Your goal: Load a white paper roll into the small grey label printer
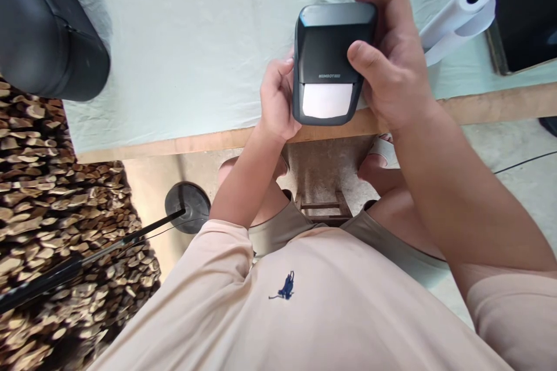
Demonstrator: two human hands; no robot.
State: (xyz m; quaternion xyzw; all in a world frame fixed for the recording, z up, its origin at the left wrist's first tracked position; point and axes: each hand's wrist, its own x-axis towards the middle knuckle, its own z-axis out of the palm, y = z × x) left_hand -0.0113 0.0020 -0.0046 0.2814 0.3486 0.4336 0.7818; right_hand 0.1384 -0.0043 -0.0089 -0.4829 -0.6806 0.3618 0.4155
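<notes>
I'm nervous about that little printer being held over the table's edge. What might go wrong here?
The printer sits between the left hand and right hand at the table edge; a slip could drop it to the floor. The right thumb lies near the white paper and might smudge it.

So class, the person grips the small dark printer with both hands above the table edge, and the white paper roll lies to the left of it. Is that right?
Not quite. In the head view the paper roll lies to the right of the printer, behind the right hand. The rest holds: the left hand and right hand both grip the printer above the table edge.
</notes>
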